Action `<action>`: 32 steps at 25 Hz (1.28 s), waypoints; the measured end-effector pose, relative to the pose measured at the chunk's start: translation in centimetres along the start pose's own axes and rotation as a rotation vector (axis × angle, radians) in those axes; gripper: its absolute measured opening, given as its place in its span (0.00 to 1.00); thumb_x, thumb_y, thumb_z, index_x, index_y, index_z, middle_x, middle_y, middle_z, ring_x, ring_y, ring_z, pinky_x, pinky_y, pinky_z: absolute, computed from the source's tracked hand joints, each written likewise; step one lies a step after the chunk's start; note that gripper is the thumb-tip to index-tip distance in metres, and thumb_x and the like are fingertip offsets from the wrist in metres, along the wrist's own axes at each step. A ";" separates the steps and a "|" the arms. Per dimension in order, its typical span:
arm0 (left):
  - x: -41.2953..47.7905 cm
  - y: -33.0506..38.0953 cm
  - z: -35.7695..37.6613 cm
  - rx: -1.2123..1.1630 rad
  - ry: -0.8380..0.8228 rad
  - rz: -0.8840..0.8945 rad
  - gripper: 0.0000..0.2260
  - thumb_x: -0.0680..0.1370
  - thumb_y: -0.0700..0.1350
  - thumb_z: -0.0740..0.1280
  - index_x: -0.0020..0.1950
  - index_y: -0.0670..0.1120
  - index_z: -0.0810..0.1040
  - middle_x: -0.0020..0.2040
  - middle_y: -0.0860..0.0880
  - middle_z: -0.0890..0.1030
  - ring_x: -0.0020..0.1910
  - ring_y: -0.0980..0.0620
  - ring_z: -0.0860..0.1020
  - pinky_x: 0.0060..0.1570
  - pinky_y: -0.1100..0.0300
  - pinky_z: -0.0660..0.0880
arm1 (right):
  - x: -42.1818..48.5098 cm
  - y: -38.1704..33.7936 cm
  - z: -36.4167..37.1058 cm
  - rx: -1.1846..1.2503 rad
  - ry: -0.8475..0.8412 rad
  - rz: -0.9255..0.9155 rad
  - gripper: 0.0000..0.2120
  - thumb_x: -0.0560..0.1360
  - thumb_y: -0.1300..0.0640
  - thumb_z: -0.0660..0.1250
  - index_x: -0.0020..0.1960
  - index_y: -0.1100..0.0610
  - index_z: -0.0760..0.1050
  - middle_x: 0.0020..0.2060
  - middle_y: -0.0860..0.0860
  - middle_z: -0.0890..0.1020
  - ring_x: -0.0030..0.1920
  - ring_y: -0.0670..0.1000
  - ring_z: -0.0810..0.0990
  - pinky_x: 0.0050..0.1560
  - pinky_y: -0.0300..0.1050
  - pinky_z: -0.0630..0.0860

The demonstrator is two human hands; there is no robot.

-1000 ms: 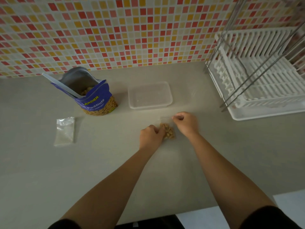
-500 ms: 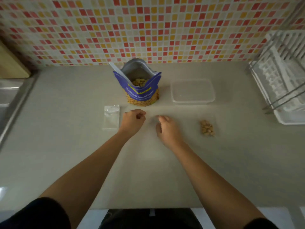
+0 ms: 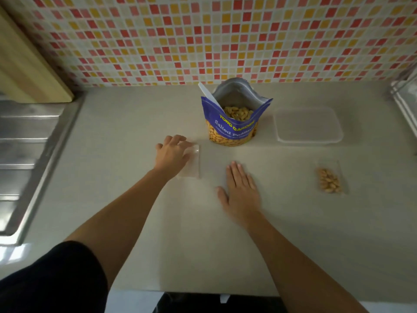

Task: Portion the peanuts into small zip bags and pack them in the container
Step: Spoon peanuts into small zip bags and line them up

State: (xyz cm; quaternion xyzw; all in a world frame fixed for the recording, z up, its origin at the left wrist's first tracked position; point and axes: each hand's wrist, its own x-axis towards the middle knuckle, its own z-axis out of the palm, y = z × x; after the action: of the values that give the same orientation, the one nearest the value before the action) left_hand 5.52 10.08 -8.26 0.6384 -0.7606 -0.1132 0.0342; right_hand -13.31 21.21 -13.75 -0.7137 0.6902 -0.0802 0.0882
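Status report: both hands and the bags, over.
Left hand open, fingers on empty clear zip bag. Right hand flat on grey counter. Filled peanut zip bag lies outside clear plastic container. Nothing in the way.

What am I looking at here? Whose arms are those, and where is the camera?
Those are a person's own arms; there is no machine. The camera sits on their head, looking down. On the grey countertop stands an open blue foil bag of salted peanuts with a white scoop inside, beside a clear plastic container. A small clear zip bag filled with peanuts lies at the right. The left hand touches an empty clear zip bag. The right hand lies flat on the counter, holding nothing.
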 end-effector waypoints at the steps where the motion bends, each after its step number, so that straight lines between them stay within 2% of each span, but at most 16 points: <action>1: 0.1 0.0 0.1 0.020 0.011 0.017 0.14 0.76 0.47 0.65 0.62 0.51 0.76 0.66 0.49 0.72 0.66 0.45 0.67 0.58 0.49 0.64 | 0.0 0.0 0.1 -0.003 0.016 -0.004 0.31 0.73 0.43 0.52 0.69 0.60 0.67 0.69 0.56 0.71 0.70 0.54 0.68 0.69 0.48 0.58; 6: 0.0 -0.6 -0.6 -0.007 0.126 0.046 0.05 0.75 0.46 0.66 0.49 0.48 0.79 0.58 0.52 0.78 0.61 0.46 0.70 0.50 0.52 0.61 | 0.1 0.4 0.4 0.001 0.053 -0.015 0.32 0.74 0.43 0.52 0.71 0.60 0.64 0.72 0.56 0.67 0.72 0.54 0.64 0.69 0.46 0.51; 9: -0.3 -0.7 -2.3 -0.005 0.093 0.069 0.05 0.73 0.48 0.66 0.46 0.49 0.79 0.52 0.53 0.80 0.57 0.48 0.72 0.50 0.52 0.63 | 0.3 0.2 0.5 0.000 0.010 -0.014 0.32 0.73 0.42 0.50 0.71 0.61 0.65 0.71 0.56 0.68 0.72 0.55 0.66 0.71 0.51 0.58; 11: -0.7 -0.4 -4.3 -0.069 0.020 0.066 0.04 0.73 0.48 0.66 0.44 0.50 0.78 0.47 0.54 0.80 0.53 0.49 0.73 0.50 0.52 0.66 | 0.7 0.2 -0.5 0.046 -0.046 -0.037 0.36 0.72 0.39 0.46 0.72 0.61 0.61 0.74 0.56 0.62 0.74 0.55 0.60 0.73 0.56 0.59; 13: -1.2 0.0 -6.3 -0.262 -0.056 0.073 0.02 0.72 0.45 0.67 0.42 0.48 0.78 0.44 0.52 0.81 0.48 0.50 0.76 0.52 0.53 0.72 | 1.0 -0.3 -2.4 0.322 -0.168 0.029 0.37 0.73 0.35 0.48 0.75 0.55 0.56 0.76 0.51 0.56 0.77 0.51 0.49 0.75 0.54 0.45; 14: -1.5 0.3 -7.2 -0.405 -0.089 0.072 0.01 0.71 0.43 0.68 0.40 0.47 0.78 0.42 0.50 0.81 0.44 0.51 0.77 0.50 0.55 0.73 | 1.1 -0.9 -3.4 0.567 -0.206 0.082 0.35 0.73 0.35 0.55 0.74 0.53 0.57 0.75 0.50 0.58 0.76 0.49 0.50 0.75 0.52 0.45; 16: -2.4 1.4 -8.8 -0.662 -0.162 0.035 0.04 0.71 0.39 0.69 0.37 0.45 0.77 0.38 0.47 0.79 0.39 0.52 0.75 0.45 0.58 0.72 | 1.0 -2.6 -5.4 1.138 -0.157 0.195 0.28 0.73 0.46 0.68 0.69 0.49 0.63 0.68 0.50 0.70 0.70 0.47 0.66 0.69 0.44 0.60; 18: -3.0 2.5 -9.6 -0.792 -0.199 0.003 0.05 0.72 0.37 0.69 0.37 0.46 0.77 0.37 0.48 0.78 0.38 0.52 0.74 0.42 0.59 0.70 | 1.1 -3.7 -6.8 1.419 -0.086 0.308 0.18 0.71 0.55 0.72 0.58 0.45 0.70 0.55 0.50 0.79 0.53 0.44 0.78 0.55 0.38 0.72; 20: -3.5 3.5 -10.0 -0.856 -0.219 -0.021 0.04 0.73 0.37 0.68 0.39 0.45 0.78 0.38 0.47 0.79 0.38 0.52 0.74 0.42 0.59 0.70 | 1.3 -3.6 -8.0 1.445 -0.021 0.399 0.11 0.71 0.59 0.72 0.49 0.48 0.74 0.41 0.48 0.80 0.39 0.43 0.78 0.43 0.35 0.71; 21: -3.8 4.0 -10.2 -0.907 -0.234 -0.030 0.04 0.73 0.37 0.68 0.40 0.44 0.78 0.39 0.46 0.79 0.37 0.53 0.74 0.41 0.60 0.69 | 1.3 -3.2 -8.6 1.447 0.011 0.433 0.10 0.71 0.59 0.72 0.48 0.49 0.74 0.39 0.48 0.79 0.38 0.43 0.76 0.41 0.35 0.70; 23: -4.6 5.1 -10.4 -1.062 -0.261 -0.034 0.05 0.74 0.35 0.67 0.40 0.44 0.78 0.38 0.44 0.78 0.33 0.54 0.71 0.37 0.64 0.68 | 1.4 -2.3 -9.5 1.496 0.016 0.474 0.12 0.71 0.56 0.71 0.52 0.50 0.72 0.46 0.49 0.78 0.45 0.45 0.76 0.42 0.35 0.70; 25: -5.1 6.2 -10.7 -1.225 -0.286 -0.035 0.07 0.74 0.34 0.66 0.38 0.44 0.77 0.37 0.43 0.77 0.30 0.55 0.69 0.33 0.67 0.67 | 1.3 -1.7 -10.3 1.613 -0.110 0.497 0.17 0.73 0.52 0.69 0.58 0.47 0.68 0.54 0.48 0.78 0.54 0.45 0.76 0.47 0.37 0.71; 26: -5.2 6.6 -10.9 -1.266 -0.284 -0.032 0.07 0.74 0.34 0.66 0.38 0.44 0.77 0.37 0.43 0.77 0.30 0.55 0.69 0.33 0.68 0.68 | 1.2 -1.5 -10.7 1.684 -0.163 0.500 0.16 0.73 0.53 0.68 0.58 0.47 0.68 0.53 0.47 0.79 0.53 0.45 0.78 0.47 0.38 0.72; 28: -5.1 7.0 -11.2 -1.241 -0.231 -0.020 0.06 0.74 0.35 0.67 0.39 0.43 0.78 0.37 0.44 0.78 0.32 0.55 0.71 0.35 0.67 0.69 | 1.3 -1.1 -11.4 1.777 -0.134 0.501 0.12 0.73 0.58 0.69 0.55 0.51 0.71 0.44 0.47 0.83 0.41 0.44 0.81 0.42 0.37 0.76; 30: -5.0 7.0 -11.4 -1.138 -0.161 -0.001 0.05 0.74 0.36 0.68 0.40 0.42 0.80 0.35 0.46 0.79 0.34 0.55 0.74 0.38 0.65 0.71 | 1.4 -0.6 -12.3 1.797 -0.034 0.514 0.10 0.72 0.62 0.69 0.50 0.53 0.73 0.36 0.47 0.82 0.31 0.42 0.78 0.34 0.33 0.75; 32: -5.2 7.1 -11.3 -1.046 -0.142 0.012 0.04 0.74 0.36 0.68 0.42 0.40 0.82 0.36 0.45 0.81 0.36 0.55 0.76 0.40 0.65 0.73 | 1.3 0.2 -12.8 1.795 0.014 0.519 0.09 0.72 0.62 0.69 0.50 0.53 0.72 0.34 0.47 0.81 0.29 0.41 0.77 0.32 0.33 0.74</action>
State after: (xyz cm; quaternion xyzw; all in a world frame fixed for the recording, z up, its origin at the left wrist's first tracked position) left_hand 1.84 14.82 4.72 0.5224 -0.6066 -0.5206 0.2971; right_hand -16.49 19.69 -1.36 -0.2015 0.5084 -0.5654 0.6175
